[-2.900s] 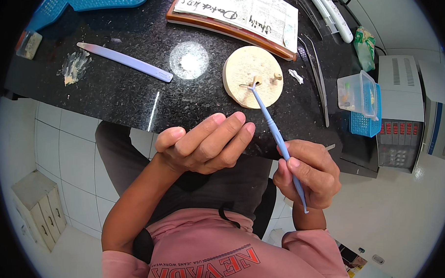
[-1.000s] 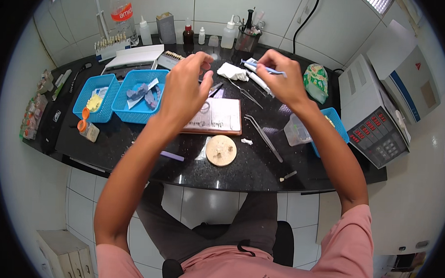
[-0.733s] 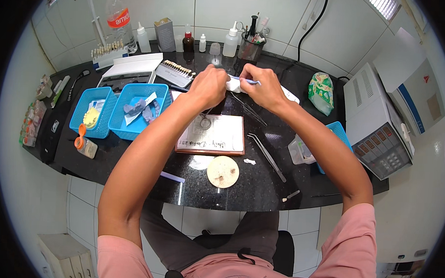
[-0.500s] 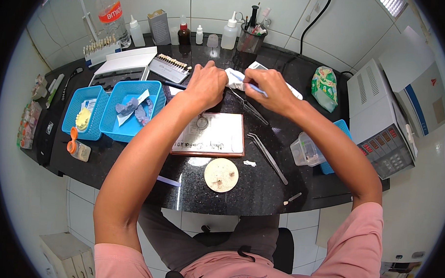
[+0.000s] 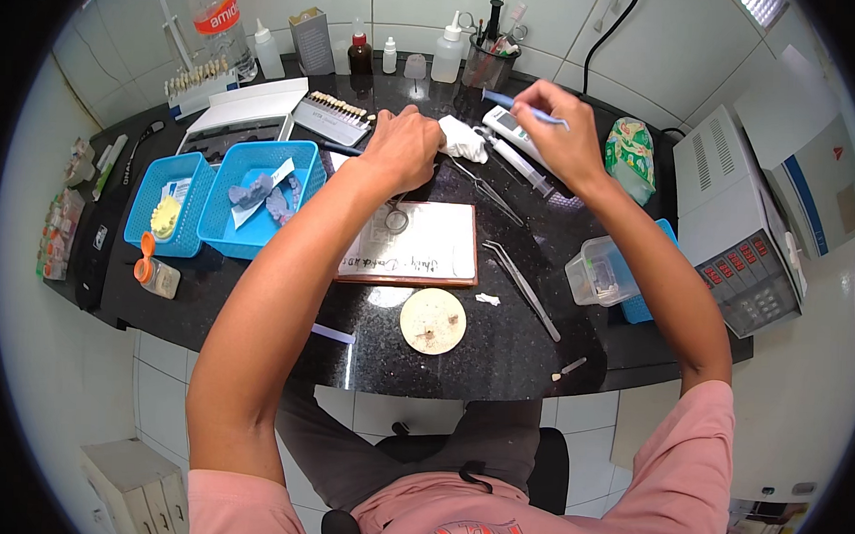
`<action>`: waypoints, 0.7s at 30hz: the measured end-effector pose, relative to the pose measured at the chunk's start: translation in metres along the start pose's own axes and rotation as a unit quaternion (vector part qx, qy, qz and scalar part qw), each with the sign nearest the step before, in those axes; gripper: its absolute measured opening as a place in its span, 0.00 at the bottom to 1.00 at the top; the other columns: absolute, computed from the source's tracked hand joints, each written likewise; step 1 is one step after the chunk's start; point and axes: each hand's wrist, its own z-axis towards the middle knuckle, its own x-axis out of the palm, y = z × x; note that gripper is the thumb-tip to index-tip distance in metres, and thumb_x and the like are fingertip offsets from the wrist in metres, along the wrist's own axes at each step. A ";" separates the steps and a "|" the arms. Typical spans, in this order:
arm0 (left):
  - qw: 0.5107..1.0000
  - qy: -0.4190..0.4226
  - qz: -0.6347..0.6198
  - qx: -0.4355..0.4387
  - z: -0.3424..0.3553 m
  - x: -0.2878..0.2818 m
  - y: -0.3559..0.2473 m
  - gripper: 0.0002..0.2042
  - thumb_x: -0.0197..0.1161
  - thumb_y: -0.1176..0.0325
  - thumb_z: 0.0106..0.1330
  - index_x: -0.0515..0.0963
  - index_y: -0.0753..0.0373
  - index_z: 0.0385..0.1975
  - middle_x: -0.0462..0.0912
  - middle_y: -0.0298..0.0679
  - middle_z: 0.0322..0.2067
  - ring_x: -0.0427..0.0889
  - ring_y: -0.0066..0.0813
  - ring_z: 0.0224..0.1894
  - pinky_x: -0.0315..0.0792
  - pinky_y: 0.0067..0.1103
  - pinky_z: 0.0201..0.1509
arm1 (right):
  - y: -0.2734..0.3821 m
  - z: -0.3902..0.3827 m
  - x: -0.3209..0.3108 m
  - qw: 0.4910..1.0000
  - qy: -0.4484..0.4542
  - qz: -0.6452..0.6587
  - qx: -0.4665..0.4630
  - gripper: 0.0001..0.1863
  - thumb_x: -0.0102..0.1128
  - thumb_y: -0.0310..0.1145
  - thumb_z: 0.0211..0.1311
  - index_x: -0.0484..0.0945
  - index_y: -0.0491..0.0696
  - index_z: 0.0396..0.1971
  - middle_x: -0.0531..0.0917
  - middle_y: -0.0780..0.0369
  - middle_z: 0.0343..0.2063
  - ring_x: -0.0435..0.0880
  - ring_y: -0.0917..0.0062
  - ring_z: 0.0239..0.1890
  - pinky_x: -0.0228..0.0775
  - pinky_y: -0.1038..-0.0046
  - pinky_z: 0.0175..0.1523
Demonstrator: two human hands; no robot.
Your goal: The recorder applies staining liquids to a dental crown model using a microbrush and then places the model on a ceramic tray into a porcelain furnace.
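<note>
Blue tool [image 5: 501,101] lies in the right hand [image 5: 571,138].

The blue tool [image 5: 549,118] looks plastic, the countertop [image 5: 509,364] glossy

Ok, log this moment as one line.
left hand: beside crumpled white tissue, grip unclear | right hand: holding blue instrument | round pale disc: on black counter, untouched

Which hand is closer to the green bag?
Right. The right hand, holding a blue stick, is just left of the green bag. The left hand is farther left, past the white tissue.
</note>
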 end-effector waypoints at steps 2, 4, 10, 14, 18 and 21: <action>1.000 -0.017 -0.018 0.006 0.002 -0.004 0.003 0.17 0.57 0.81 0.54 0.86 0.60 0.41 0.85 0.51 0.38 0.80 0.48 0.50 0.70 0.46 0.52 | 0.011 0.007 -0.007 0.999 -0.012 -0.012 -0.035 0.09 0.63 0.32 0.60 0.81 0.42 0.36 0.86 0.56 0.28 0.87 0.70 0.33 0.76 0.70 0.41; 0.999 -0.031 -0.035 0.001 0.004 0.000 0.000 0.17 0.56 0.82 0.54 0.85 0.62 0.42 0.86 0.53 0.38 0.82 0.51 0.48 0.72 0.45 0.51 | 0.014 0.010 -0.006 0.996 -0.012 -0.008 -0.092 0.10 0.63 0.31 0.62 0.81 0.43 0.40 0.86 0.55 0.35 0.87 0.67 0.38 0.76 0.68 0.45; 0.984 -0.126 -0.127 -0.011 0.012 -0.007 0.017 0.12 0.57 0.80 0.59 0.82 0.66 0.42 0.86 0.53 0.37 0.85 0.51 0.43 0.77 0.36 0.50 | 0.024 0.045 0.016 0.975 -0.029 -0.083 -0.204 0.08 0.56 0.31 0.66 0.79 0.42 0.39 0.84 0.51 0.36 0.82 0.51 0.39 0.73 0.56 0.44; 0.974 -0.183 -0.126 -0.043 -0.043 -0.061 0.018 0.08 0.65 0.70 0.65 0.77 0.68 0.38 0.85 0.46 0.31 0.85 0.34 0.37 0.77 0.29 0.45 | 0.036 0.057 0.039 0.954 0.127 -0.189 -0.197 0.09 0.57 0.29 0.65 0.79 0.42 0.42 0.84 0.49 0.35 0.84 0.52 0.40 0.74 0.56 0.45; 0.948 -0.279 -0.152 -0.025 -0.109 -0.097 -0.001 0.08 0.68 0.69 0.62 0.78 0.68 0.30 0.82 0.44 0.23 0.80 0.33 0.25 0.72 0.27 0.32 | 0.032 0.050 0.064 0.888 0.293 -0.293 -0.198 0.15 0.64 0.30 0.61 0.79 0.42 0.46 0.85 0.50 0.34 0.85 0.54 0.40 0.76 0.56 0.47; 0.950 -0.252 -0.153 -0.101 -0.161 -0.114 -0.032 0.07 0.66 0.69 0.66 0.80 0.67 0.32 0.82 0.36 0.26 0.75 0.17 0.29 0.68 0.18 0.34 | 0.037 0.027 0.043 0.913 0.149 -0.260 -0.276 0.14 0.67 0.32 0.59 0.81 0.43 0.44 0.86 0.52 0.35 0.86 0.57 0.41 0.77 0.58 0.47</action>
